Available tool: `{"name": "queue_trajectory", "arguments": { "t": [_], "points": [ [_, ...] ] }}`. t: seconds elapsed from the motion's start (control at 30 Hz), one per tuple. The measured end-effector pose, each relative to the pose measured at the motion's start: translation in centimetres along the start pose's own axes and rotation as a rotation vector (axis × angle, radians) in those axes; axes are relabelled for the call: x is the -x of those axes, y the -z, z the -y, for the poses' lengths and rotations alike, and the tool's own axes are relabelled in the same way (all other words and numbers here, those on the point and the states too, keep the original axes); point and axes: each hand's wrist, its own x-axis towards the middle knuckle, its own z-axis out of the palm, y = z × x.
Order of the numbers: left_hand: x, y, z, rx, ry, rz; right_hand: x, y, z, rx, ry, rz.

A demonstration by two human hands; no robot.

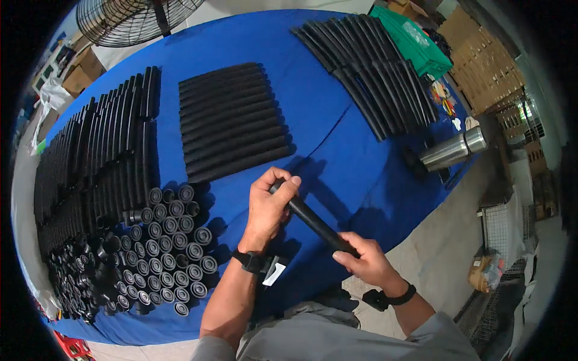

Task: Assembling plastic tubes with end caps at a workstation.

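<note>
A: Where is the black tube (319, 221) being handled?
B: Just to the near right of the middle row of tubes (232, 120), held slantwise over the blue cloth (253, 36).
A: How is it gripped?
B: By 2 hands. The left hand (271, 201) is closed around the end nearer the middle row, its thumb by the tip. The right hand (368, 260) is clasped around the opposite end, farther from that row.
A: What lies around the middle row?
B: On its left, a larger pile of black tubes (96, 138). To its near left, round black caps (170, 225) with ringed faces. To its far right, a batch of tubes (373, 78) in 2 overlapping tiers, beside a green crate (415, 42).
A: Anything else?
B: Well right of the row, a steel flask (448, 153).
</note>
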Motion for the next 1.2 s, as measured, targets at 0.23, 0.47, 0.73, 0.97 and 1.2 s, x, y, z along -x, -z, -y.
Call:
{"name": "queue_trajectory", "arguments": {
  "t": [0.23, 0.47, 0.73, 0.97, 1.2],
  "points": [
    [-0.4, 0.4, 0.5, -0.008, -0.050, -0.037, -0.1, -0.8, -1.6, 0.230, 0.297, -0.182],
    [-0.3, 0.7, 1.0, 0.100, -0.097, -0.015, 0.1, 0.5, -0.3, 0.338, 0.388, -0.106],
    [-0.1, 0.6, 1.0, 0.131, -0.140, 0.048, -0.4, 3.2, 1.4, 0.757, 0.526, -0.147],
    [0.3, 0.8, 0.6, 0.117, -0.185, 0.219, -14.9, 14.8, 5.2, 0.771, 0.366, -0.262],
    [0.2, 0.1, 0.9, -0.009, -0.086, 0.413, -35.3, 26.8, 8.5, 1.119, 0.205, -0.437]
  ]
}}
